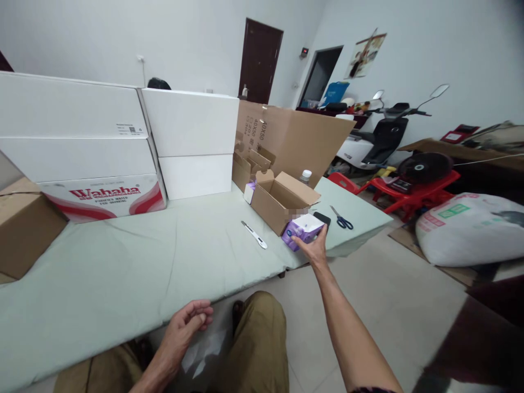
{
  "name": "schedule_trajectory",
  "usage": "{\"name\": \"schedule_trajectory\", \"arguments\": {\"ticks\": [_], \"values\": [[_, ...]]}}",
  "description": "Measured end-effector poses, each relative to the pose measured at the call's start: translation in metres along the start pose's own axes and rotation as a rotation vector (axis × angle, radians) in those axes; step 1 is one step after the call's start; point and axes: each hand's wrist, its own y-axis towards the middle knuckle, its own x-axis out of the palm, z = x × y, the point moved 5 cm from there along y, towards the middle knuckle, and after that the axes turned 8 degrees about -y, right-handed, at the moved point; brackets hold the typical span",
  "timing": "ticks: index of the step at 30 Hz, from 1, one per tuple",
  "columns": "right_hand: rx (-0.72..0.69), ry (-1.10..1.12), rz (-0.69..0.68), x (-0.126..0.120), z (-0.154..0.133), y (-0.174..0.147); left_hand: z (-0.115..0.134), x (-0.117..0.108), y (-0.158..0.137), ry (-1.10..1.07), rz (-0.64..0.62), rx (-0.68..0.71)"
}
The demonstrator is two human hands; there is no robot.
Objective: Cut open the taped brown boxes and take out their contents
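Observation:
My right hand grips a small purple-and-white box by its sides, thumb on the near left face. Just behind that box stands an open brown carton with its flaps up. My left hand hangs at the table's front edge, loosely curled and holding nothing. A white utility knife lies on the cloth left of the carton. Dark-handled scissors rest to the right of the purple box, and a dark object partly shows behind it.
Stacked white boxes and a Wahaha carton line the back of the green-covered table. A large cardboard sheet and a clear bottle stand behind the open carton. A brown box sits far left.

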Motion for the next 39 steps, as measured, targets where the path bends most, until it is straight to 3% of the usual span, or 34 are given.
{"name": "schedule_trajectory", "arguments": {"ticks": [4, 8, 11, 18, 23, 29, 39], "values": [[0.118, 0.118, 0.06, 0.002, -0.006, -0.004, -0.008, -0.009, 0.005, 0.012, 0.021, 0.019], [0.236, 0.569, 0.021, -0.003, 0.004, -0.006, -0.011, -0.012, 0.009, 0.007, 0.049, 0.046], [0.335, 0.711, -0.043, -0.009, 0.018, -0.007, -0.007, -0.006, 0.007, 0.021, 0.033, 0.023], [0.573, 0.621, -0.074, -0.023, 0.045, -0.017, 0.002, 0.007, 0.004, 0.012, 0.005, -0.012], [0.644, 0.465, -0.023, -0.028, 0.048, -0.021, 0.001, 0.004, 0.004, 0.018, 0.033, -0.022], [0.644, 0.315, -0.069, -0.018, 0.035, -0.015, 0.003, 0.002, 0.002, 0.016, 0.038, -0.012], [0.539, 0.331, -0.049, -0.006, 0.02, -0.031, 0.001, -0.003, 0.003, -0.005, 0.042, -0.014]]}}
